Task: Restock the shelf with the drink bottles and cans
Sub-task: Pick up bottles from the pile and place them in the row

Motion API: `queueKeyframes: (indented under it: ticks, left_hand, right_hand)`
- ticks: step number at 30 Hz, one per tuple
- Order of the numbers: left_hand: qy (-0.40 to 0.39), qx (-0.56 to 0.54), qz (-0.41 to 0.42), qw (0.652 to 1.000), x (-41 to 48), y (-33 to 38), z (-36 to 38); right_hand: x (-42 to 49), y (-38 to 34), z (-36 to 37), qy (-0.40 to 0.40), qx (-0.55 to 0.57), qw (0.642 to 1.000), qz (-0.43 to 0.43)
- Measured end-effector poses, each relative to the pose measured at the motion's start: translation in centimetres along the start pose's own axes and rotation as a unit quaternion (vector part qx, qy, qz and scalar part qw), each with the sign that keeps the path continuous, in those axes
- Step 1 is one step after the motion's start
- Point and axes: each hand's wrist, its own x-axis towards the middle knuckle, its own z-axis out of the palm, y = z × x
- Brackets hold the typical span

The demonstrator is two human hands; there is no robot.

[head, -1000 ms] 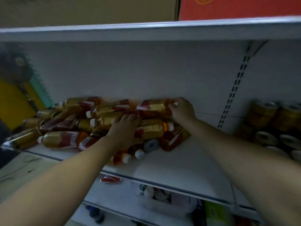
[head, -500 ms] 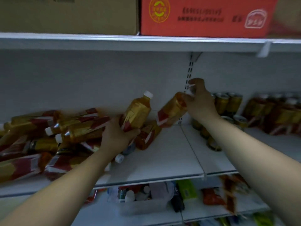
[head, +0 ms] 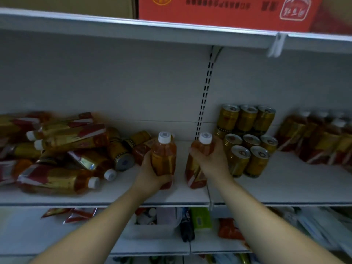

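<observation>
shelf [head: 114, 195]: bottle pile [head: 62, 149] left | two upright bottles [head: 163, 159] centre | cans [head: 245, 138] right

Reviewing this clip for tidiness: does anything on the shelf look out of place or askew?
Yes. Left of the two upright bottles in the hands, a heap of bottles lies on its side in a jumble, with a few cans tipped over among them. The stacked cans on the right stand neatly.

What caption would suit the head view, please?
Left hand and right hand stand two bottles upright between heaped bottles and cans.
</observation>
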Motion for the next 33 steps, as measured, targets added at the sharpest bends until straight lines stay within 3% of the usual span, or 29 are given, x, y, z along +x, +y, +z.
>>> queueKeyframes:
  ticks: [8, 15, 24, 28, 33]
  left_hand:
    - [0.032, -0.014, -0.014, 0.999, -1.8, 0.4, 1.5]
    - [-0.060, -0.088, 0.035, 0.994, -3.5, 4.5, 6.7]
    - [-0.136, -0.159, 0.065, 0.976, -3.6, 12.4, 21.2]
    - [-0.175, -0.132, 0.072, 0.973, -3.4, 14.7, 28.4]
    - [-0.138, -0.098, 0.050, 0.984, -2.5, 15.7, 38.4]
  right_hand:
    - [-1.5, 2.4, -1.8, -0.067, 0.006, 0.998, -0.003]
    - [-5.0, 2.4, -9.8, 0.143, 0.038, 0.989, 0.021]
    - [-7.0, 4.4, -25.8, 0.332, -0.044, 0.942, 0.038]
    - [-6.6, 6.7, -32.9, 0.332, -0.057, 0.940, 0.052]
    - [-5.1, 9.8, -41.3, 0.263, -0.113, 0.955, 0.071]
